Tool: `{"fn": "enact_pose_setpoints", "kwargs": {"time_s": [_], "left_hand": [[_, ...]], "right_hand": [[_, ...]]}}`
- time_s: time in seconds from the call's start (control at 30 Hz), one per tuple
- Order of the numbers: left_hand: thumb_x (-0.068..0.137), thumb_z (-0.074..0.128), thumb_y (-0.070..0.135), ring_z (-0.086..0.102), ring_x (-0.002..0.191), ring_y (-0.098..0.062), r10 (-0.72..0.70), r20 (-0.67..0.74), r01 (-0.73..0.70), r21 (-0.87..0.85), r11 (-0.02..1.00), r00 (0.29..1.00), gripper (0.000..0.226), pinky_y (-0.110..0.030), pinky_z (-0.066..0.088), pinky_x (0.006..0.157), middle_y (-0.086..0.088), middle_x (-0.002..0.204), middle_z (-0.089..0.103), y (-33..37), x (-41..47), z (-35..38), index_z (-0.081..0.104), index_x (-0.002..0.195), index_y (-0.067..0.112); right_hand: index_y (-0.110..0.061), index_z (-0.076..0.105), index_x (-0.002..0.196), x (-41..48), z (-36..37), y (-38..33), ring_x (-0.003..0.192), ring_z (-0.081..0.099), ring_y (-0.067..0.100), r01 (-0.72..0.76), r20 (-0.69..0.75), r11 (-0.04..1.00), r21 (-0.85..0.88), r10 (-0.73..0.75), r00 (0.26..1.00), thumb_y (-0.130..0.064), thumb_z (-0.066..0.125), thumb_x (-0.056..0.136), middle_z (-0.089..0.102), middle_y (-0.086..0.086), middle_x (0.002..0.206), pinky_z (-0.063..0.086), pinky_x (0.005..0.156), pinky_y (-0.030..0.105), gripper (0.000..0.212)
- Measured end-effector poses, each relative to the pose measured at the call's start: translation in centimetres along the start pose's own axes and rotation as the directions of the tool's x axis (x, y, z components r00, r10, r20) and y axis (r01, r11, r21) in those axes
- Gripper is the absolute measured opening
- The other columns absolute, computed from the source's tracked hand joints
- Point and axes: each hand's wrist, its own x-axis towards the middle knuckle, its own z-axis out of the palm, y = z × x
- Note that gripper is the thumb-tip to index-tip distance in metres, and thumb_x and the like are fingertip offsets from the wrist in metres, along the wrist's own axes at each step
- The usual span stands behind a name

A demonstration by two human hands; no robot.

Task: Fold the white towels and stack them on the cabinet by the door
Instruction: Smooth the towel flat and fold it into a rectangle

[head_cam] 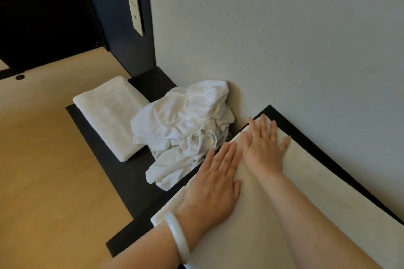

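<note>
1. Folded towel [109, 116]: one, done, lying on the cabinet [122, 181] by the door [122, 35].
2. Crumpled heap [185, 131]: not yet folded, next to the folded towel and against the wall. I cannot tell whether it is one towel or several.
3. Flat towel [306, 192]: the one in work, spread on the nearer worktop [131, 236].
4. My left hand [215, 179] and right hand [265, 144]: both flat with fingers straight, pressing the flat towel smooth and gripping nothing.
5. Left to do: fold this towel, fold the heap, stack them all.

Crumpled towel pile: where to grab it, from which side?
Pinch the loose fold drooping at the near edge of the crumpled towel pile, coming from the floor side. The wall backs it and the raised shelf blocks its right.
</note>
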Motion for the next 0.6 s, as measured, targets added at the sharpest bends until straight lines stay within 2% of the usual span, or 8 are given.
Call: {"fn": "enact_pose_setpoints", "kwargs": {"time_s": [0.17, 0.3, 0.33, 0.43, 0.53, 0.6], "left_hand": [[0.104, 0.022, 0.046, 0.017, 0.151, -0.02, -0.029, -0.03, 0.03, 0.018, 0.999, 0.999, 0.062, -0.041, 0.016, 0.114, -0.004, 0.164, 0.017, -2.9, -6.1, -0.5, 0.021, 0.156, 0.013], [0.105, 0.019, 0.046, 0.027, 0.147, -0.02, -0.112, 0.002, 0.112, 0.005, 0.994, 0.994, 0.06, -0.041, 0.028, 0.119, -0.004, 0.161, 0.025, -4.4, -9.4, -1.2, 0.024, 0.156, 0.015], [0.105, 0.017, 0.046, 0.028, 0.147, -0.021, -0.136, 0.007, 0.135, 0.009, 0.991, 0.991, 0.06, -0.042, 0.028, 0.119, -0.005, 0.161, 0.027, -4.7, -10.0, -1.3, 0.024, 0.156, 0.015], [0.105, 0.018, 0.041, 0.02, 0.15, -0.026, -0.199, 0.005, 0.198, 0.032, 0.98, 0.98, 0.059, -0.048, 0.015, 0.116, -0.01, 0.161, 0.025, -5.1, -10.6, -2.0, 0.021, 0.156, 0.011], [0.1, 0.029, 0.034, 0.014, 0.151, -0.029, -0.075, -0.028, 0.076, 0.031, 0.997, 0.997, 0.061, -0.051, 0.012, 0.117, -0.014, 0.162, 0.019, -3.1, -9.2, -3.1, 0.025, 0.153, 0.005], [0.099, 0.029, 0.031, 0.013, 0.151, -0.028, 0.062, -0.02, -0.062, 0.008, 0.998, 0.998, 0.059, -0.049, 0.01, 0.118, -0.013, 0.161, 0.019, -1.2, -7.7, -3.3, 0.029, 0.152, 0.005]], "right_hand": [[-0.039, 0.004, 0.157, 0.3, 0.1, 0.1, 0.152, -0.014, 0.02, 0.004, -0.023, 0.999, -0.039, -0.005, 1.0, -0.058, 0.006, 0.099, -0.01, -0.008, 0.166, -0.008, 0.118, 0.06, 0.062], [-0.038, 0.009, 0.157, 0.1, 0.2, 0.0, 0.153, -0.01, 0.019, 0.002, -0.055, 1.0, -0.021, -0.003, 0.998, -0.058, 0.01, 0.099, -0.006, -0.008, 0.167, -0.007, 0.119, 0.059, 0.061], [-0.038, 0.009, 0.157, 0.1, 0.2, 0.0, 0.153, -0.01, 0.02, 0.002, -0.055, 1.0, -0.029, -0.003, 0.999, -0.058, 0.01, 0.1, -0.006, -0.008, 0.167, -0.007, 0.119, 0.059, 0.061], [-0.036, 0.004, 0.158, 0.6, -0.1, 0.1, 0.153, -0.012, 0.021, -0.008, -0.001, 1.0, -0.024, 0.007, 1.0, -0.057, 0.012, 0.101, -0.009, -0.007, 0.167, -0.008, 0.119, 0.06, 0.061], [-0.027, 0.001, 0.159, -0.7, -1.4, -1.4, 0.153, -0.007, 0.022, -0.078, 0.045, 0.985, 0.151, 0.072, 0.996, -0.049, 0.025, 0.104, -0.004, -0.002, 0.167, -0.004, 0.119, 0.06, 0.064], [-0.019, 0.001, 0.159, -4.2, -1.4, -3.5, 0.154, -0.002, 0.022, -0.103, -0.016, 0.978, 0.181, 0.108, 0.994, -0.039, 0.028, 0.106, 0.0, 0.002, 0.167, -0.001, 0.12, 0.057, 0.062]]}}
